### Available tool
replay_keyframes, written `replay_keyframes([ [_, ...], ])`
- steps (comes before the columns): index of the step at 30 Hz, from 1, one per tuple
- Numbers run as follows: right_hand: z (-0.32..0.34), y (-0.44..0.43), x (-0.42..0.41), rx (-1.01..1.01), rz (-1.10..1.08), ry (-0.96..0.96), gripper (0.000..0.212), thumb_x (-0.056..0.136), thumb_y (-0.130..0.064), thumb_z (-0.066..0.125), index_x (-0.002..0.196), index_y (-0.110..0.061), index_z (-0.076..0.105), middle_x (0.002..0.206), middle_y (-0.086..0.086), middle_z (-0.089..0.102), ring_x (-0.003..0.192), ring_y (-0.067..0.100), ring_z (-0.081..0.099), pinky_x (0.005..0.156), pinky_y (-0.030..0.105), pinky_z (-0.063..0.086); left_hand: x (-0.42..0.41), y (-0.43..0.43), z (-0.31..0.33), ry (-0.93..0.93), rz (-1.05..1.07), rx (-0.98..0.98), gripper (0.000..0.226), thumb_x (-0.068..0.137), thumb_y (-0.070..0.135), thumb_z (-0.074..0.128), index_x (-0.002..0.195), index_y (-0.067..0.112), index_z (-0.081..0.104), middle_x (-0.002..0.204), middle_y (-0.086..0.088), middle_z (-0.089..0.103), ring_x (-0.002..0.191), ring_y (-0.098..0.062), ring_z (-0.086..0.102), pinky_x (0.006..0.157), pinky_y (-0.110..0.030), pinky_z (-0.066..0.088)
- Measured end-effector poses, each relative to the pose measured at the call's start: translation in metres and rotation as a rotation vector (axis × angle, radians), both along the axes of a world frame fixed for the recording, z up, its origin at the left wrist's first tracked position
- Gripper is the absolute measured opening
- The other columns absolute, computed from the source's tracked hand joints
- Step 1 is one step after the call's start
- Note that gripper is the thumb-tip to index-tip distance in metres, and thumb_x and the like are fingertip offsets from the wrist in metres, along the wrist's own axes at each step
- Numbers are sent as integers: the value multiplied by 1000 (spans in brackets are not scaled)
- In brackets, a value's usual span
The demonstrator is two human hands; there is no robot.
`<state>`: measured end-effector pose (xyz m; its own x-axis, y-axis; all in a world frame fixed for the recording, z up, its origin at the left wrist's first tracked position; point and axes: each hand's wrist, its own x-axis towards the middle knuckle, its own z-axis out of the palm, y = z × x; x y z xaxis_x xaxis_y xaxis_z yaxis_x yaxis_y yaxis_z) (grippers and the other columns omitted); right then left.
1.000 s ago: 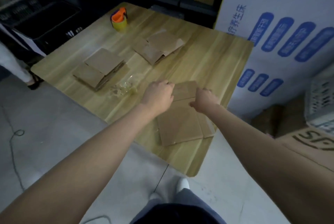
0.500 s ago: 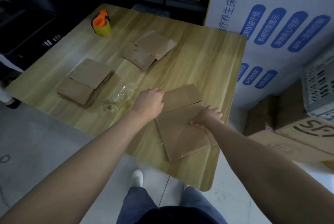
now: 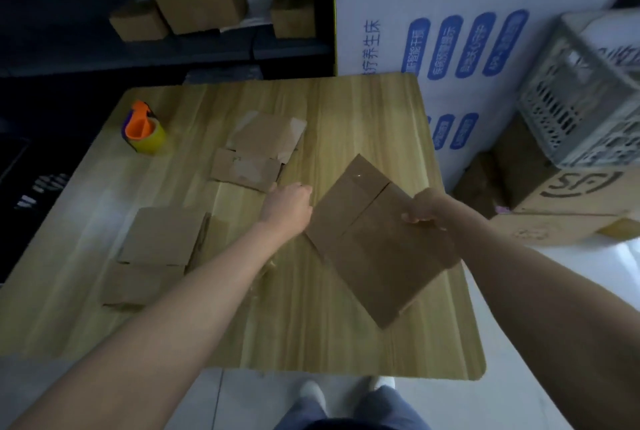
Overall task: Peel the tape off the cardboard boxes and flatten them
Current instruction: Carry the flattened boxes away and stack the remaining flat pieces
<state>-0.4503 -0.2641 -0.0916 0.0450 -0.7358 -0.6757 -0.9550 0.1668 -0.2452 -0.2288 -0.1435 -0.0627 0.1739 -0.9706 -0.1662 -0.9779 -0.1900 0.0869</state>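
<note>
Tape dispenser left on table, box right

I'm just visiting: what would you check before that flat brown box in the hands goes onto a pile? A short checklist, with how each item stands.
1. Flattened: ok, the held box is one flat sheet.
2. Grip of the right hand: ok, it pinches the box's right edge.
3. Grip of the left hand: cannot tell, its curled fingers sit at the left edge.
4. Tape all off: cannot tell, too dim.
5. Landing spot: ok, the near pile and far pile lie uncovered on the table.
6. Path: ok, the tape dispenser stands at the far left corner, apart from both piles.
</note>
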Motion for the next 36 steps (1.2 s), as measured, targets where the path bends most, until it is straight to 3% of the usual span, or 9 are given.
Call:
replay_keyframes([
  [3, 55, -36, 7, -255, -54, -107, 38, 91, -27, 56, 117, 0, 56, 112, 15, 59, 99, 29, 57, 76, 32, 45, 10, -22, 8, 46, 74, -99, 28, 93, 14, 49, 118, 8, 59, 117, -9, 61, 107, -25, 58, 109, -47, 31],
  [7, 87, -66, 29, -474, -171, -272, 19, 88, -15, 53, 102, -3, 59, 97, 14, 61, 87, 30, 60, 73, 39, 52, 43, -40, 10, 168, 206, -162, 19, 90, 15, 54, 104, 7, 64, 104, -13, 65, 97, -30, 62, 85, -39, 49],
  [13, 77, -61, 100, -488, -375, -461, 6, 88, -17, 51, 91, -12, 51, 81, 4, 54, 70, 20, 54, 63, 35, 45, 137, -67, -9, 458, 568, -111, 43, 90, 23, 61, 127, 3, 52, 128, -16, 56, 115, -31, 54, 91, -35, 44],
  [16, 61, -66, 129, -514, -444, -479, 11, 87, -18, 55, 95, -12, 56, 80, 3, 56, 69, 18, 53, 66, 32, 43, 189, -88, -23, 597, 681, -83, 45, 88, 22, 65, 125, 1, 51, 126, -17, 56, 114, -32, 55, 85, -34, 43],
  [21, 39, -82, 168, -502, -574, -415, 25, 89, -21, 52, 110, -9, 57, 97, 11, 60, 87, 29, 56, 75, 36, 44, 253, -118, -60, 659, 683, 43, 60, 80, 26, 75, 127, -2, 51, 130, -18, 55, 118, -30, 54, 95, -36, 45],
  [28, 10, -95, 195, -522, -733, -436, 31, 89, -21, 52, 116, -8, 57, 91, 8, 59, 85, 28, 57, 72, 38, 45, 283, -152, -103, 776, 678, 175, 87, 62, 42, 86, 132, 3, 51, 133, -13, 55, 121, -29, 53, 101, -39, 43],
  [30, 6, -93, 195, -522, -755, -445, 31, 90, -23, 53, 117, -9, 57, 94, 9, 60, 85, 28, 57, 71, 37, 44, 282, -159, -112, 725, 698, 169, 88, 59, 47, 86, 130, 6, 54, 131, -11, 57, 119, -29, 54, 100, -39, 44],
  [33, 1, -89, 191, -493, -788, -455, 30, 91, -26, 53, 118, -14, 55, 94, 6, 60, 84, 26, 58, 69, 38, 42, 279, -165, -129, 847, 751, 190, 79, 65, 36, 85, 130, 3, 53, 133, -13, 55, 119, -29, 54, 102, -37, 42],
  [36, -2, -82, 185, -496, -844, -454, 31, 91, -26, 54, 120, -13, 54, 90, 5, 58, 84, 25, 57, 70, 38, 42, 276, -163, -136, 897, 803, 212, 66, 77, 24, 79, 131, 0, 49, 134, -14, 53, 117, -29, 53, 86, -29, 40],
])
